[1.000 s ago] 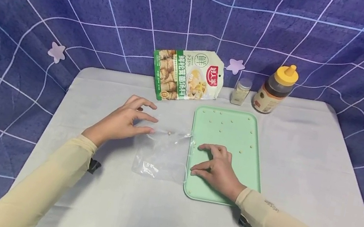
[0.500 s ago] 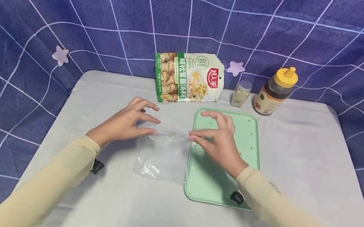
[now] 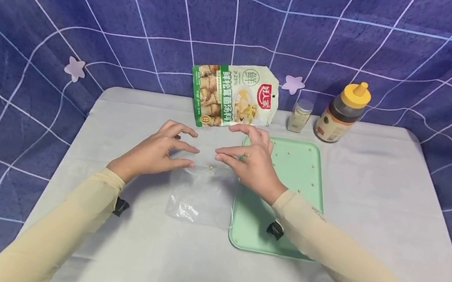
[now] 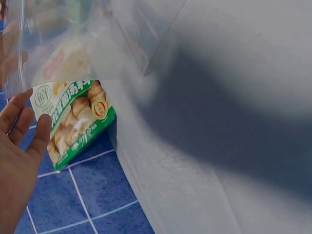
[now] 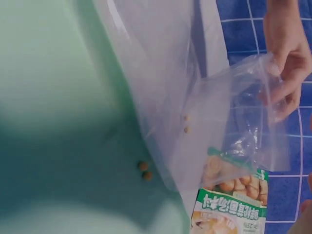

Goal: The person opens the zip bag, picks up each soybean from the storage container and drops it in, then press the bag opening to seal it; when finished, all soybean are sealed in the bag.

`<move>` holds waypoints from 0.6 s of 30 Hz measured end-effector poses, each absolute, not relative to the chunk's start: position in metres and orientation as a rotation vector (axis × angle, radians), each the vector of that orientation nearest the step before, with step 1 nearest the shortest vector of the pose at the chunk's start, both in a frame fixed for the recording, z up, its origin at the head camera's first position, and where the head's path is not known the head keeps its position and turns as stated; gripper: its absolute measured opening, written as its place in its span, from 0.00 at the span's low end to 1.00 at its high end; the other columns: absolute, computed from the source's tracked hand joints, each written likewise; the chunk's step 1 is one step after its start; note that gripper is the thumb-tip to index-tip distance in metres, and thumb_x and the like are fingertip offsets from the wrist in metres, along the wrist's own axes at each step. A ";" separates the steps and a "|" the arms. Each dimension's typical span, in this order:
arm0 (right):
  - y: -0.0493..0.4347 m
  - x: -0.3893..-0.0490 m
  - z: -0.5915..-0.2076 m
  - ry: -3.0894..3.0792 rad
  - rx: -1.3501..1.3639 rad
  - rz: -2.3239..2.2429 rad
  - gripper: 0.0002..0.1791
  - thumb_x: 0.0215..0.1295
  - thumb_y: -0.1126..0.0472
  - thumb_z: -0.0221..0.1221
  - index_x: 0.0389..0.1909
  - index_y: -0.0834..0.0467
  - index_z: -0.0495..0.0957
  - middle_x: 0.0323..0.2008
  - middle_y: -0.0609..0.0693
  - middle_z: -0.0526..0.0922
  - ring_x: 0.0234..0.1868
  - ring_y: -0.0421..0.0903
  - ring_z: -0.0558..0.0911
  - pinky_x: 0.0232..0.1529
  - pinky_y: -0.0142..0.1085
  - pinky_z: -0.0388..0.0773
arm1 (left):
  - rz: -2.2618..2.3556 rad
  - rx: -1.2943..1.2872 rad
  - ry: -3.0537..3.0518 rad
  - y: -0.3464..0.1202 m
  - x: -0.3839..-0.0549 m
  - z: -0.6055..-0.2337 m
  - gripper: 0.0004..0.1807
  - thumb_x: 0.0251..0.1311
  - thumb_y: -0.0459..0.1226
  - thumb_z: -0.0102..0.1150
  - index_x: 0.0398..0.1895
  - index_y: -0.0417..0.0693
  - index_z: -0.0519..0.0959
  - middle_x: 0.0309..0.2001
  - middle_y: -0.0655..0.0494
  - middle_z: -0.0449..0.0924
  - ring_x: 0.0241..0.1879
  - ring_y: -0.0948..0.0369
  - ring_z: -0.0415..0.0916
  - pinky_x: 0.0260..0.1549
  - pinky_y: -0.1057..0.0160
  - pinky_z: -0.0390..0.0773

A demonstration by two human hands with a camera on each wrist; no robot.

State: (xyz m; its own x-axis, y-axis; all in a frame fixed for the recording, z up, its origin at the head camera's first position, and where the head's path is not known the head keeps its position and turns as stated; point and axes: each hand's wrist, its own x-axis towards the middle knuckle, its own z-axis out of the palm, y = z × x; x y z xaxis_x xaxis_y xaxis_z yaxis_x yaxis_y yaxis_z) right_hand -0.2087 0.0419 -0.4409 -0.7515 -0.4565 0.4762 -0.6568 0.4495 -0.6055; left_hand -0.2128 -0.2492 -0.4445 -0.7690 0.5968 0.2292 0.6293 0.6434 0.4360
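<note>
A clear plastic zip bag (image 3: 200,197) lies at mid-table with its mouth raised and spread. My left hand (image 3: 156,151) grips the mouth's left edge between thumb and fingers, as the left hand (image 5: 288,58) in the right wrist view confirms. Inside the bag shows a small round tan bean (image 3: 210,167). Over the mouth, my right hand (image 3: 257,167) pinches thumb and forefinger together around a small bean, which the fingertips hide. Several like beans are scattered on the green tray (image 3: 246,230), which reaches under the right forearm. Two beans (image 5: 147,175) show near its edge in the right wrist view.
Behind the bag a green and white food pouch (image 3: 212,90) leans at the table's back edge. A small spice jar (image 3: 299,118) and a yellow-capped squeeze bottle (image 3: 333,122) stand behind the tray. A blue gridded cloth (image 3: 149,11) hangs beyond.
My right hand has moved from the tray's left side, up and leftward, to above the bag's mouth with its pinch kept. The left hand has kept its grip on the bag.
</note>
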 end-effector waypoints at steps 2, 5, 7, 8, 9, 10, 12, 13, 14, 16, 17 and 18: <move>0.054 -0.199 -0.441 -2.449 0.980 1.186 0.07 0.59 0.51 0.74 0.38 0.45 0.92 0.65 0.46 0.72 0.64 0.51 0.61 0.62 0.52 0.53 | -0.774 -1.038 -2.790 -0.249 -0.214 -0.443 0.18 0.59 0.51 0.73 0.49 0.57 0.89 0.64 0.58 0.70 0.66 0.56 0.58 0.62 0.48 0.65; 0.075 -0.182 -0.446 -2.438 1.046 1.212 0.08 0.56 0.54 0.76 0.38 0.44 0.92 0.66 0.45 0.71 0.65 0.51 0.60 0.63 0.52 0.54 | -0.775 -1.036 -2.782 -0.249 -0.213 -0.440 0.17 0.58 0.50 0.75 0.49 0.57 0.89 0.64 0.58 0.70 0.66 0.55 0.58 0.62 0.48 0.65; 0.088 -0.171 -0.453 -2.449 1.110 1.231 0.09 0.54 0.55 0.77 0.37 0.43 0.92 0.67 0.45 0.70 0.65 0.51 0.59 0.63 0.51 0.55 | -0.780 -1.036 -2.778 -0.250 -0.213 -0.438 0.17 0.57 0.50 0.75 0.48 0.57 0.89 0.63 0.57 0.71 0.66 0.54 0.59 0.61 0.47 0.66; 0.094 -0.166 -0.458 -2.460 1.142 1.244 0.10 0.53 0.55 0.78 0.37 0.43 0.92 0.67 0.44 0.70 0.65 0.52 0.59 0.63 0.51 0.55 | -0.780 -1.036 -2.777 -0.251 -0.212 -0.438 0.17 0.57 0.49 0.76 0.48 0.56 0.89 0.63 0.56 0.71 0.65 0.54 0.59 0.61 0.47 0.66; 0.100 -0.161 -0.463 -2.473 1.176 1.261 0.10 0.53 0.55 0.78 0.37 0.43 0.92 0.67 0.45 0.69 0.65 0.52 0.59 0.63 0.51 0.56 | -0.778 -1.035 -2.778 -0.251 -0.212 -0.438 0.17 0.57 0.49 0.76 0.48 0.56 0.89 0.63 0.56 0.71 0.65 0.54 0.59 0.61 0.47 0.66; 0.105 -0.156 -0.469 -2.492 1.208 1.276 0.10 0.53 0.55 0.78 0.37 0.43 0.92 0.68 0.45 0.69 0.65 0.52 0.59 0.63 0.51 0.56 | -0.779 -1.035 -2.780 -0.251 -0.211 -0.438 0.17 0.57 0.49 0.76 0.48 0.56 0.89 0.63 0.56 0.71 0.65 0.54 0.59 0.61 0.47 0.66; 0.113 -0.148 -0.480 -2.550 1.264 1.298 0.09 0.54 0.52 0.77 0.37 0.41 0.92 0.69 0.44 0.68 0.66 0.51 0.58 0.63 0.51 0.58 | -0.783 -1.035 -2.782 -0.250 -0.211 -0.439 0.18 0.57 0.49 0.76 0.48 0.55 0.89 0.63 0.56 0.71 0.65 0.54 0.59 0.61 0.48 0.66; 0.116 -0.145 -0.485 -2.579 1.293 1.307 0.09 0.54 0.51 0.77 0.37 0.41 0.92 0.69 0.45 0.68 0.66 0.51 0.58 0.62 0.51 0.59 | -0.782 -1.034 -2.784 -0.249 -0.212 -0.439 0.17 0.57 0.49 0.76 0.48 0.55 0.89 0.63 0.56 0.71 0.65 0.55 0.58 0.61 0.48 0.66; 0.119 -0.142 -0.491 -2.610 1.319 1.311 0.09 0.55 0.50 0.76 0.37 0.40 0.92 0.69 0.46 0.68 0.67 0.51 0.58 0.62 0.52 0.59 | -0.786 -1.033 -2.784 -0.249 -0.212 -0.440 0.18 0.56 0.49 0.76 0.48 0.55 0.89 0.63 0.57 0.71 0.65 0.55 0.58 0.61 0.48 0.66; 0.122 -0.136 -0.500 -2.663 1.366 1.307 0.08 0.55 0.48 0.75 0.37 0.38 0.91 0.70 0.48 0.68 0.67 0.50 0.57 0.63 0.53 0.58 | -0.798 -1.038 -2.780 -0.247 -0.212 -0.442 0.17 0.56 0.48 0.76 0.48 0.55 0.89 0.63 0.56 0.71 0.65 0.54 0.58 0.61 0.48 0.66; 0.123 -0.134 -0.505 -2.685 1.386 1.293 0.08 0.56 0.48 0.75 0.37 0.37 0.91 0.70 0.49 0.68 0.67 0.50 0.57 0.63 0.53 0.58 | -0.801 -1.043 -2.778 -0.246 -0.212 -0.443 0.17 0.56 0.48 0.76 0.48 0.54 0.89 0.63 0.56 0.71 0.65 0.54 0.58 0.61 0.48 0.65; 0.123 -0.132 -0.509 -2.699 1.404 1.282 0.08 0.56 0.48 0.75 0.37 0.37 0.91 0.69 0.50 0.69 0.67 0.50 0.58 0.63 0.54 0.57 | -0.807 -1.049 -2.777 -0.245 -0.211 -0.445 0.17 0.56 0.47 0.76 0.48 0.55 0.89 0.63 0.56 0.71 0.65 0.54 0.58 0.61 0.48 0.65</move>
State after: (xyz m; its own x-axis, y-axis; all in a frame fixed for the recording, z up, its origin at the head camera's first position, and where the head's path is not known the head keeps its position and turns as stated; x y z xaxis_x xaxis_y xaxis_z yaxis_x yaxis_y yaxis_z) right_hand -0.1322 0.1234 -0.5091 -0.6277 -0.7529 0.1978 -0.6290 0.3408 -0.6988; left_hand -0.2115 -0.2454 -0.4446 -0.7656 0.5977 0.2378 0.6321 0.6304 0.4506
